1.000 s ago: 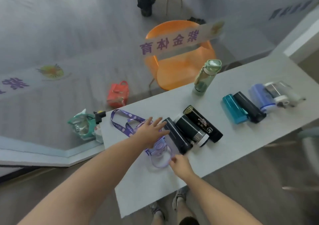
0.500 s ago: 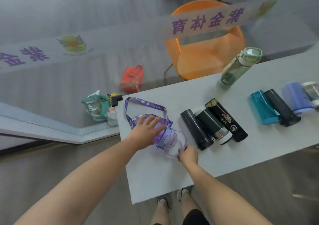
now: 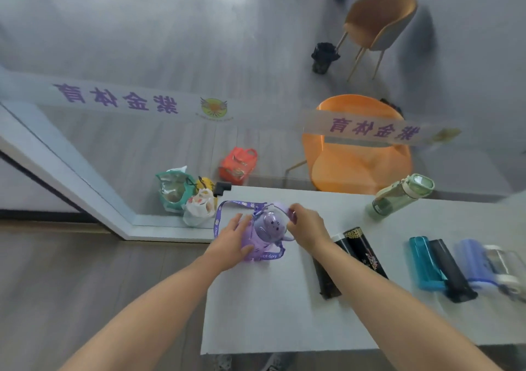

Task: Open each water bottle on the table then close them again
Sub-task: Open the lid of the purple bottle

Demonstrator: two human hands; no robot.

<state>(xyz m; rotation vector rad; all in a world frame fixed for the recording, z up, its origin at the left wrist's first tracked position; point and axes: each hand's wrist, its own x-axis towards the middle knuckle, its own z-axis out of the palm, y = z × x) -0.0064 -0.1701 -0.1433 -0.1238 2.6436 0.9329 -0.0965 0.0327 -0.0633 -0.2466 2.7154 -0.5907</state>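
Note:
A purple bottle with a clear domed lid and a purple strap stands upright near the table's left end. My left hand holds its body from the left. My right hand grips the top of the lid from the right. A green bottle stands upright at the table's far edge. Dark bottles lie just right of my right forearm. Further right lie a teal bottle, a black bottle, a blue bottle and a clear bottle.
The grey table ends just left of the purple bottle. An orange chair stands behind the table. Bags and a red bag sit on the floor beyond the table's left corner. A brown chair stands farther back.
The purple bottle, lying on its side before, now stands upright. My right hand moved from its lower rim to the lid at the top. The camera view shifted left.

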